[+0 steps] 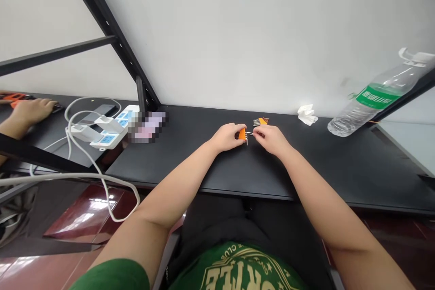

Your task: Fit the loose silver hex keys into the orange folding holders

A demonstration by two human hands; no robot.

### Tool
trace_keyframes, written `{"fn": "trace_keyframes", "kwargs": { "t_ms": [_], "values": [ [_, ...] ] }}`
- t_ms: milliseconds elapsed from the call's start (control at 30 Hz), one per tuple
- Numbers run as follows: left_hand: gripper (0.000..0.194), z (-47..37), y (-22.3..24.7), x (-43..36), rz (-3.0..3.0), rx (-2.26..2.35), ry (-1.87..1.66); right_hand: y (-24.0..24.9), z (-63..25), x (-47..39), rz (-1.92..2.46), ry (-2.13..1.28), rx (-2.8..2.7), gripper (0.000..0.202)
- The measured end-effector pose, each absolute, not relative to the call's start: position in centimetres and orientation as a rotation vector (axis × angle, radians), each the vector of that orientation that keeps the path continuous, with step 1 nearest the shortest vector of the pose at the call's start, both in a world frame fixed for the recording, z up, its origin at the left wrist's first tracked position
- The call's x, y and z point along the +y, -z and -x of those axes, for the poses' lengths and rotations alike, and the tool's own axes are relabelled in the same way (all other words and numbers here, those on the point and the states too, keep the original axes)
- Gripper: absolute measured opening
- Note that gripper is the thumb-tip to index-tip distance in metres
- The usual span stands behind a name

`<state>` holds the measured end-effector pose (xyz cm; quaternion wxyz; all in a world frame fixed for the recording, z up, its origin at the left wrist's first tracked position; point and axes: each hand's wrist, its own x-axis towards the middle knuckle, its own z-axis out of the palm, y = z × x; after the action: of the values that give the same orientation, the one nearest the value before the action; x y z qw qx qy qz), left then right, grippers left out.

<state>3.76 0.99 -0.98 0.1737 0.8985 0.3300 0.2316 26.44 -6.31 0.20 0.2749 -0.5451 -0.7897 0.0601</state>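
Over the black table, my left hand [229, 137] grips a small orange holder [242, 134] between thumb and fingers. Thin metal keys stick out of the holder on its right side, one of them pointing down. Close by on the right, my right hand [271, 138] is closed, with its fingertips pinching the end of a thin metal key [249, 133] that reaches to the holder. Just behind my right hand lies a second orange holder [263, 121] with a fan of grey and copper-coloured pieces, partly covered by that hand.
A crumpled tissue [307, 114] and a large plastic bottle [377, 95] stand at the right by the wall. Left are a blurred-out phone-like item [149, 127], a power strip [117, 127] with white cables and a black metal frame [112, 38]. Beyond it, another person's hand [34, 111] rests.
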Motion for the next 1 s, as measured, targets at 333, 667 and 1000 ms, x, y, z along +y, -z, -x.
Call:
{"fn": "trace_keyframes", "kwargs": {
  "t_ms": [333,667,1000],
  "values": [
    [0.05,-3.6,0.7,0.7,-2.578,0.98,-0.622,-0.2,-26.3,-6.4,1.448,-0.178,-2.096,0.023],
    [0.048,-3.5,0.0,0.1,-2.714,0.961,-0.455,0.4,-26.4,-6.4,1.358,0.021,-2.202,0.027],
    [0.043,-3.6,0.5,0.3,-2.647,0.895,-0.509,1.0,-26.4,-6.3,1.376,0.084,-2.253,0.027]
  ]
}}
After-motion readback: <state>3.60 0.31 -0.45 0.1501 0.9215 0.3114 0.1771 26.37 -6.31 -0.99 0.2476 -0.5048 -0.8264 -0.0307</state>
